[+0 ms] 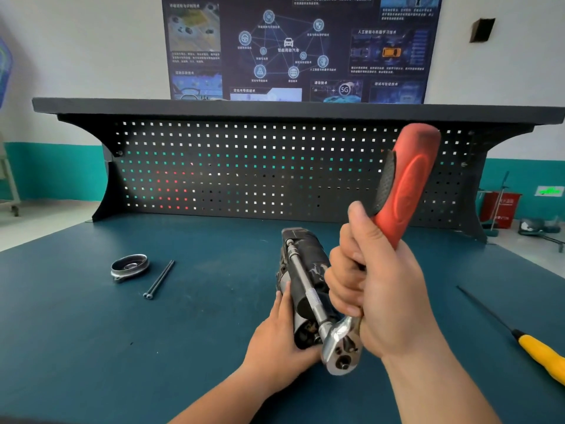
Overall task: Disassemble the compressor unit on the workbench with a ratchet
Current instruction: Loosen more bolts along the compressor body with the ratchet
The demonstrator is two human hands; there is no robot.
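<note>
The dark, worn compressor unit [305,270] lies lengthwise on the blue workbench [76,347], pointing away from me. My left hand [276,341] holds its near end from the left side. My right hand [376,289] grips the ratchet [405,185] by its red and black handle, which stands nearly upright. The chrome ratchet head [341,347] is at the unit's near end. A long extension bar [302,280] runs from the head along the unit's top to a fastener at its far end.
A round metal end cap [130,266] and two long bolts [159,280] lie on the bench to the left. At the right edge lies a yellow-handled screwdriver [541,353] with a long thin shaft. A black pegboard [244,166] backs the bench.
</note>
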